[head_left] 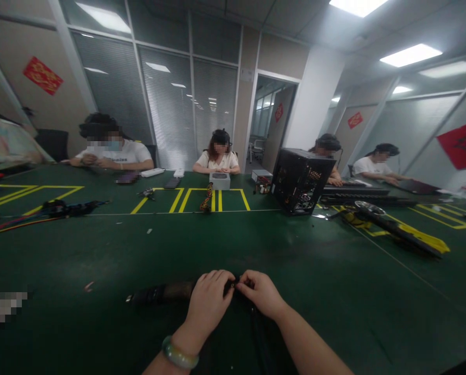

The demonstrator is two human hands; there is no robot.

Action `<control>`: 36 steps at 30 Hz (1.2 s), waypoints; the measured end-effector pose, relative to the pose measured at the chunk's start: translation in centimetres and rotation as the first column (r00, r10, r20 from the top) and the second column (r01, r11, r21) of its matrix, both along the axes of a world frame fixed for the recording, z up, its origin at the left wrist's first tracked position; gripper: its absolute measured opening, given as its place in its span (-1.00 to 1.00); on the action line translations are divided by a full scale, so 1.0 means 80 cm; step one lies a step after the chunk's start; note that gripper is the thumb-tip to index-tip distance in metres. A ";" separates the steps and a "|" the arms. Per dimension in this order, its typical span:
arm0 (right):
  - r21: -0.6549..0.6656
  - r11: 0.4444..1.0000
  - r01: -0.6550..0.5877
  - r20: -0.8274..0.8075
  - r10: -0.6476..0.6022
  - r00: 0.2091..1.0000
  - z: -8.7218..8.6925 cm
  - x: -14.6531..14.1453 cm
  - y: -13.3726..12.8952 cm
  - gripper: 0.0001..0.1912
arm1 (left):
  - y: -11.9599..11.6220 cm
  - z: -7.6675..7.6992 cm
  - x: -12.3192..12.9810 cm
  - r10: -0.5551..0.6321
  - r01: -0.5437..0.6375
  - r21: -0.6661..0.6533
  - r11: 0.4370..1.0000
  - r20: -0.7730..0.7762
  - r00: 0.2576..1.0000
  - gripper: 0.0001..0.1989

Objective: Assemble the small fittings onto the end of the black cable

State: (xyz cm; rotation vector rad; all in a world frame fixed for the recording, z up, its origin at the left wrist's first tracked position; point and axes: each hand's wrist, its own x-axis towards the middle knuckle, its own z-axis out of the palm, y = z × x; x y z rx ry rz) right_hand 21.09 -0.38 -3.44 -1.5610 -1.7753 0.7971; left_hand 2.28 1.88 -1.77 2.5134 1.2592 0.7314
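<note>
The left hand (212, 294) and right hand (262, 292) pinch the black cord (158, 294) at the tabletop's (197, 239) near centre; uneven grip pressure could let it slip or twist.

On the table (342, 291), 1 computer case (295, 182) stands beyond the right hand (262, 294), right of a box (219, 182) and cable bundle (206, 200).

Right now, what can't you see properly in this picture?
In the head view:
Dark object: its right end is hidden by the left hand.
Small piece at the right hand: too tiny and dim to identify.
Red sign: cut off by the right edge.
</note>
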 end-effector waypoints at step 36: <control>0.023 1.000 0.009 -0.032 -0.009 0.999 -0.010 -0.001 0.004 -0.91 | 0.001 0.001 0.000 -0.010 0.010 0.012 1.000 -0.024 1.000 -0.88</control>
